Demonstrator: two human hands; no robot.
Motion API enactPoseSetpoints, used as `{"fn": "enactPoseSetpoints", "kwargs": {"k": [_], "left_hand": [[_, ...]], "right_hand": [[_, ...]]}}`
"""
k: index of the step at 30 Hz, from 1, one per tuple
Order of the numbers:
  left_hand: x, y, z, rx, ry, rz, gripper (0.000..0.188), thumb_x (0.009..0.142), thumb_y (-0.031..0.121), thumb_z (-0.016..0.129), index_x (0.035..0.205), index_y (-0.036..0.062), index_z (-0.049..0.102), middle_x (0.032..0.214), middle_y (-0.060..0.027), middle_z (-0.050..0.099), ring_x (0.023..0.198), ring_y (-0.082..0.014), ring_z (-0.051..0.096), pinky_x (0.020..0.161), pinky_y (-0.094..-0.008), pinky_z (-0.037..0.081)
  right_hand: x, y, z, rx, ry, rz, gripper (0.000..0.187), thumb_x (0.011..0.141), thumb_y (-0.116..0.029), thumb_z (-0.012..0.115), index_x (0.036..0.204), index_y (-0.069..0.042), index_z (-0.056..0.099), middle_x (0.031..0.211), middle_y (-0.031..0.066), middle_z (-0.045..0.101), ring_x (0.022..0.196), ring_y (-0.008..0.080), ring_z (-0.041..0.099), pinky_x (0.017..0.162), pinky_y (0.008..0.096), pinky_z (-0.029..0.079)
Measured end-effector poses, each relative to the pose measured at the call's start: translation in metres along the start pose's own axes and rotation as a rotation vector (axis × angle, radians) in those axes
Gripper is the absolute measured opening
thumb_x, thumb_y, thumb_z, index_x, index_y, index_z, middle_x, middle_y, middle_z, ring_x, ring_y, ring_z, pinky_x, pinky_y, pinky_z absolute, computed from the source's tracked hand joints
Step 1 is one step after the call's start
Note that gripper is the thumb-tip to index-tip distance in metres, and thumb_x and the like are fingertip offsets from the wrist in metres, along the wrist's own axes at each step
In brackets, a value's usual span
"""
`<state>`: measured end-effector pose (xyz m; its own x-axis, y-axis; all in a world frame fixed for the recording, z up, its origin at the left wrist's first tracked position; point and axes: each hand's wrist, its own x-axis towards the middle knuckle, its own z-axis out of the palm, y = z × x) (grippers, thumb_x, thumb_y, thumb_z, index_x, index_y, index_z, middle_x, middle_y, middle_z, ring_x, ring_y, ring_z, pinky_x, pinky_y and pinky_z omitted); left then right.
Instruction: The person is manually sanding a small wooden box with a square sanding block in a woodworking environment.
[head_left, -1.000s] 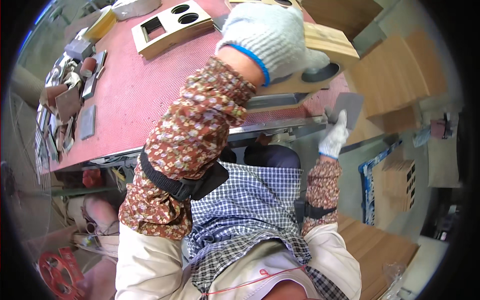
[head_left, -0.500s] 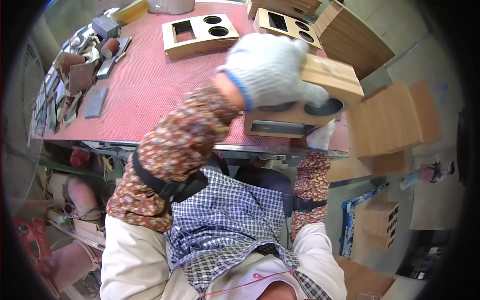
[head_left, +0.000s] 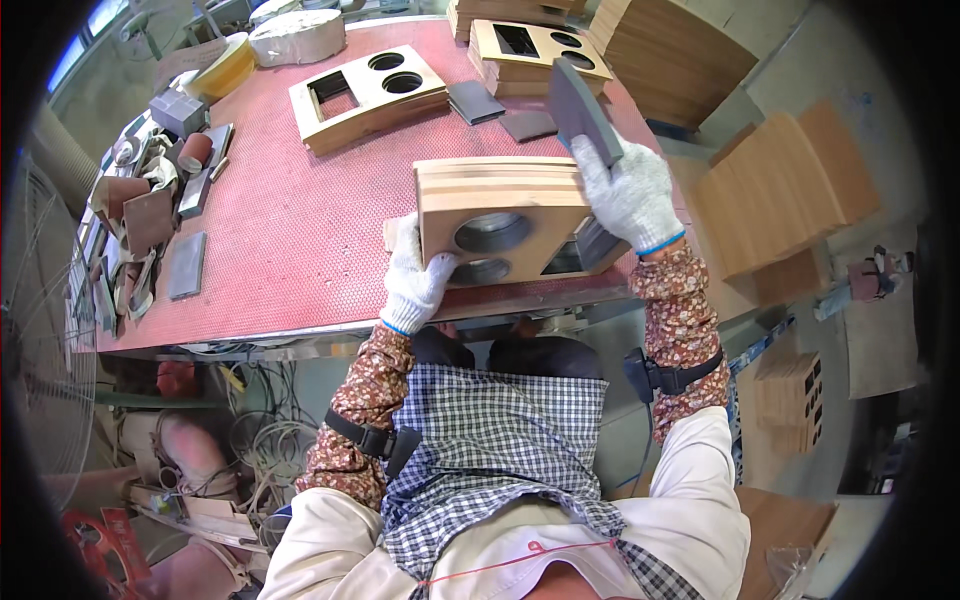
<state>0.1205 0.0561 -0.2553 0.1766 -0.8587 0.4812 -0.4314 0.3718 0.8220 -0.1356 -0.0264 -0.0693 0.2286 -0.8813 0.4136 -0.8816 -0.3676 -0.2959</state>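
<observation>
A stack of light wooden panels [head_left: 540, 228] with round and rectangular cut-outs stands on its long edge near the table's front edge. Its layered upper edge faces up. My left hand [head_left: 415, 278], in a white knitted glove, grips the left end, thumb on the front face and fingers behind. My right hand [head_left: 630, 195], gloved likewise, is at the upper right corner of the stack. Closed in it is a dark grey flat sanding pad [head_left: 582, 108], tilted upward. Whether the pad touches the wood is hard to tell.
Another panel stack [head_left: 330, 125] lies flat behind, with two grey pads [head_left: 475, 101] beside it. More panels [head_left: 530, 75] are piled at the far right. Sandpaper rolls and scraps [head_left: 135, 215] crowd the table's left side. Large boards [head_left: 775, 200] stand off the table's right edge.
The panel stack has been turned, its round holes now on the left. My left hand moved from over its top to the left end. My right hand rose and now holds the pad.
</observation>
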Motion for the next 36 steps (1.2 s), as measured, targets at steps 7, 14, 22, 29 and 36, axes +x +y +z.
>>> {"fn": "enactPoseSetpoints", "kwargs": {"k": [7,14,22,29,36], "left_hand": [[-0.003,-0.012,-0.014,-0.273,-0.110,-0.179,0.059,0.084,0.019,0.074,0.136,0.0011,0.053,0.119,-0.0172,0.059,0.110,-0.0328,0.062,0.099,-0.0434,0.052],[-0.007,0.005,-0.007,-0.299,0.014,-0.179,0.061,0.093,0.025,0.066,0.144,-0.0021,0.049,0.130,-0.0203,0.059,0.124,-0.0319,0.059,0.104,-0.0407,0.049],[-0.015,-0.021,0.019,0.020,0.309,0.014,0.040,0.109,0.024,0.048,0.136,-0.0054,0.052,0.128,-0.0266,0.057,0.112,-0.0408,0.059,0.099,-0.0484,0.048],[0.000,-0.025,0.029,0.004,0.427,0.020,0.024,0.107,0.019,0.048,0.109,-0.0031,0.057,0.097,-0.0147,0.058,0.088,-0.0276,0.053,0.079,-0.0441,0.046],[-0.001,-0.036,0.015,0.155,0.295,0.104,0.035,0.110,0.026,0.046,0.120,-0.0039,0.059,0.109,-0.0161,0.062,0.098,-0.0286,0.057,0.087,-0.0455,0.048]], "right_hand": [[-0.023,0.008,0.000,0.099,0.307,-0.112,0.033,0.107,-0.041,0.055,0.120,-0.016,0.072,0.080,0.0191,0.070,0.076,0.0429,0.069,0.073,0.0548,0.055],[-0.084,0.117,0.097,1.286,0.630,0.599,0.057,0.106,-0.043,0.056,0.141,0.002,0.061,0.142,0.0104,0.062,0.130,0.0221,0.058,0.114,0.0375,0.042],[-0.084,0.098,0.146,1.556,0.692,0.740,0.041,0.104,-0.030,0.057,0.126,0.001,0.070,0.123,0.0065,0.068,0.116,0.0185,0.063,0.103,0.0364,0.049],[-0.075,0.104,0.153,1.625,0.732,0.667,0.036,0.102,-0.027,0.058,0.122,0.001,0.071,0.115,0.0048,0.069,0.105,0.0167,0.066,0.094,0.0337,0.052],[-0.090,0.113,0.144,1.299,0.662,0.691,0.035,0.103,-0.022,0.058,0.126,0.001,0.069,0.113,0.0065,0.070,0.103,0.0154,0.065,0.091,0.0331,0.053]]}}
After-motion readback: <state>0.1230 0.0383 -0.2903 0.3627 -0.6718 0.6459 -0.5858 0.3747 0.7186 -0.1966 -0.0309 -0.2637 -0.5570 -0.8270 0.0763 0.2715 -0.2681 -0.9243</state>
